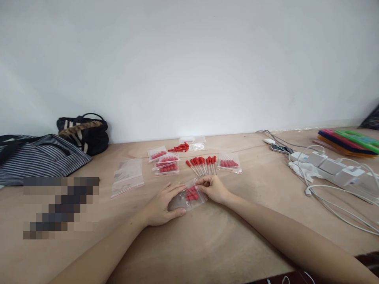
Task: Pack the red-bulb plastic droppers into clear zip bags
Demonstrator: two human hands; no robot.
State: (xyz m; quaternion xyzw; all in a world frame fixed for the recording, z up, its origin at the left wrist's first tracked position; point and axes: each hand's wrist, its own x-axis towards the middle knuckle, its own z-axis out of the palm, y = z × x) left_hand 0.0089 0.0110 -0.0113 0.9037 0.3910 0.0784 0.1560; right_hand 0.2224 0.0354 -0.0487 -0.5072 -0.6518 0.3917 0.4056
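Observation:
A clear zip bag [192, 202] with several red rubber bulbs [192, 193] inside lies on the table between my hands. My left hand [164, 205] rests on the bag's left side, its fingers stretched out and apart. At the bag's upper right edge, my right hand [214, 188] has its thumb and fingers pinched together on the plastic. Just beyond it, several glass droppers [204, 165] with red bulbs lie fanned out. Filled bags stand to either side: a stack [168, 167] on the left and another bag [228, 162] on the right.
Flat clear bags [127, 177] lie to the left. Loose red bulbs [179, 148] and thin clear tubes [197, 146] are at the back. A striped bag [38, 157] and black bag [89, 136] sit far left. A power strip with chargers [331, 165], cables and coloured folders [349, 142] occupy the right.

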